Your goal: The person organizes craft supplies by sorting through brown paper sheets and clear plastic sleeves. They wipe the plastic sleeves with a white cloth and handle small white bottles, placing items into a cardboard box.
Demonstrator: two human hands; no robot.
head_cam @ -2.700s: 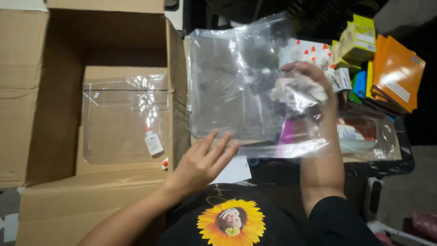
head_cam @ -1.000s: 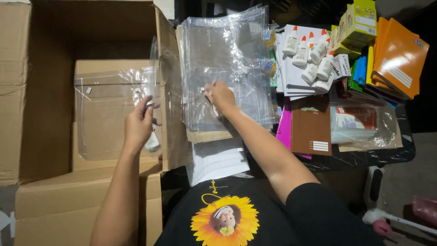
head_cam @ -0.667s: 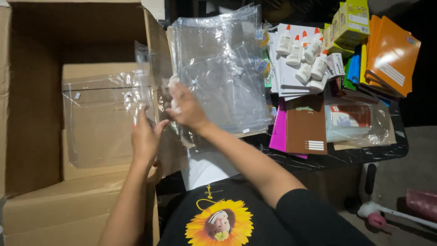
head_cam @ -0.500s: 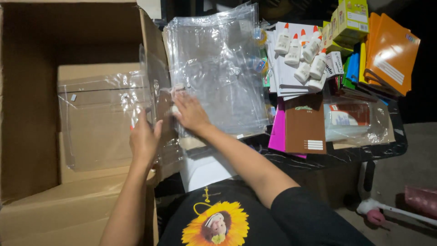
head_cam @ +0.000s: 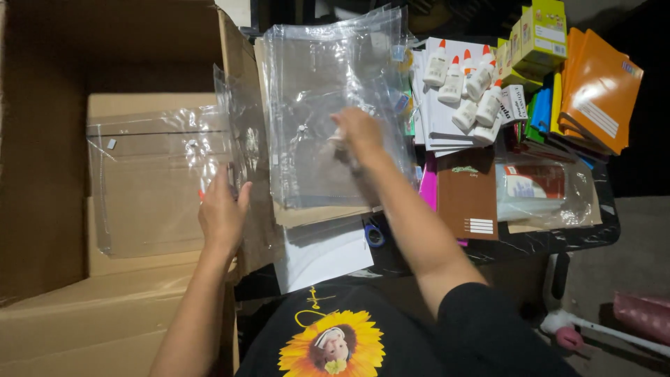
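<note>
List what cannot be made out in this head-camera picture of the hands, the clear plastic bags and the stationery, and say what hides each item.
- Right hand: fingertips blurred on the stack of clear plastic bags; grip unclear.
- Left hand: palm hidden, only its back shows at a clear bag.
- Cardboard box: cut off by the left and top edges.
- Orange notebooks: count unclear, since they overlap.
- Scissors: mostly under white paper.

Clear plastic bags (head_cam: 328, 112), stacked flat
</note>
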